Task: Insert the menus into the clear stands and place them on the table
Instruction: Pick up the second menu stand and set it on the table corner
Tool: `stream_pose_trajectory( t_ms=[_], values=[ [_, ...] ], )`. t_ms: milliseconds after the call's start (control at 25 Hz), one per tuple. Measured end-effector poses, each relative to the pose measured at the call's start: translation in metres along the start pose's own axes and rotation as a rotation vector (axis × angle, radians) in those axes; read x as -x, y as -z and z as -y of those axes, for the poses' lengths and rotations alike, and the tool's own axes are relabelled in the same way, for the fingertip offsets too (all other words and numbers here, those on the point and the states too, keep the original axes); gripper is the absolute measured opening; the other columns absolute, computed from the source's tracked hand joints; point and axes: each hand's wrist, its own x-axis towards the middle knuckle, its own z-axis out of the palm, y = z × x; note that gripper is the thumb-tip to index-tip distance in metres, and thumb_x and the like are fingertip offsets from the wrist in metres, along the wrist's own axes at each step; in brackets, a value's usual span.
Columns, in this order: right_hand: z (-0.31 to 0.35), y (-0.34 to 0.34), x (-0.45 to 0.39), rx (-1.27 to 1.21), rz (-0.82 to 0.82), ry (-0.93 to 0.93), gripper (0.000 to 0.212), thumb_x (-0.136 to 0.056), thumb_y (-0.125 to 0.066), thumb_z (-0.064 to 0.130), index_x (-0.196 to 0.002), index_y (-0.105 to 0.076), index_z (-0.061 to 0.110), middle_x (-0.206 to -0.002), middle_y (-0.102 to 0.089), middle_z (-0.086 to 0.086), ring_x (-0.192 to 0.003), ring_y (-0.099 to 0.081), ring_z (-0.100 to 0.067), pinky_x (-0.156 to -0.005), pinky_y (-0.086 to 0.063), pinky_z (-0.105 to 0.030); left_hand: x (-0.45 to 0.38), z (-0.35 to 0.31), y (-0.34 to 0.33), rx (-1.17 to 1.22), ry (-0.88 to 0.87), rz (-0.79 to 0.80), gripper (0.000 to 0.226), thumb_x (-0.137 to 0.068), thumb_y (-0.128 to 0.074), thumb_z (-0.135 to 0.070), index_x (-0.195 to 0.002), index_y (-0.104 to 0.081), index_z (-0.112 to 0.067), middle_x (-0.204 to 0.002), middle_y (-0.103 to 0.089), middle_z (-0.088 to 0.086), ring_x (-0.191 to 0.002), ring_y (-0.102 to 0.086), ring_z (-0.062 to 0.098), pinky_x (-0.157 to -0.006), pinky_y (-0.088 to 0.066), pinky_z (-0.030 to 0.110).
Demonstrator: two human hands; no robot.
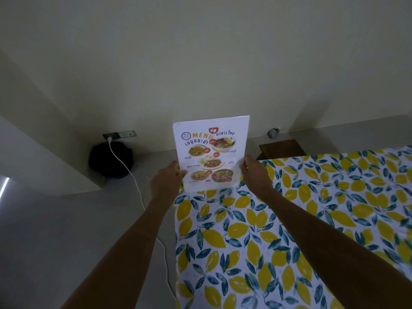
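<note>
A white menu with food photos and the word MENU stands upright at the far left corner of the table, which wears a lemon-print cloth. Its glossy face suggests it sits in a clear stand, though I cannot tell for sure. My left hand grips the menu's left edge and my right hand grips its right edge. The bottom edge meets the cloth near the table's corner.
A white cable runs from a wall socket across the grey floor along the table's left side. A dark round object sits under the socket. A brown wooden stool stands behind the table.
</note>
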Motion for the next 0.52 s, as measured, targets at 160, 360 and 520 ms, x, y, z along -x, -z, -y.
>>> stream_pose_trajectory(
  t_ms=[160, 360, 520],
  values=[
    [0.002, 0.002, 0.000, -0.013, 0.013, -0.023, 0.013, -0.094, -0.055, 0.011, -0.087, -0.053, 0.001, -0.083, -0.064, -0.022, -0.075, -0.060, -0.035, -0.061, -0.035, -0.032, 0.003, -0.004, 0.001, 0.006, 0.018, 0.003, 0.025, -0.091, -0.057, -0.044, -0.097, -0.057, -0.019, -0.084, -0.070, 0.005, -0.071, -0.064, 0.026, -0.059, -0.041, 0.030],
    [0.002, 0.008, 0.000, -0.072, 0.069, -0.107, 0.021, -0.096, -0.053, 0.017, -0.086, -0.057, -0.002, -0.086, -0.066, -0.023, -0.080, -0.062, -0.038, -0.064, -0.034, -0.031, 0.007, -0.009, 0.007, -0.006, 0.045, 0.018, 0.027, -0.091, -0.053, -0.044, -0.105, -0.059, -0.021, -0.094, -0.071, 0.009, -0.082, -0.066, 0.030, -0.067, -0.049, 0.035],
    [0.001, 0.012, 0.000, -0.146, 0.103, -0.172, 0.023, -0.096, -0.052, 0.022, -0.098, -0.062, 0.001, -0.102, -0.070, -0.022, -0.096, -0.064, -0.038, -0.072, -0.039, -0.030, 0.015, -0.018, 0.012, -0.030, 0.097, 0.003, 0.030, -0.090, -0.053, -0.043, -0.108, -0.061, -0.020, -0.099, -0.070, 0.009, -0.089, -0.065, 0.031, -0.070, -0.045, 0.034]
  ],
)
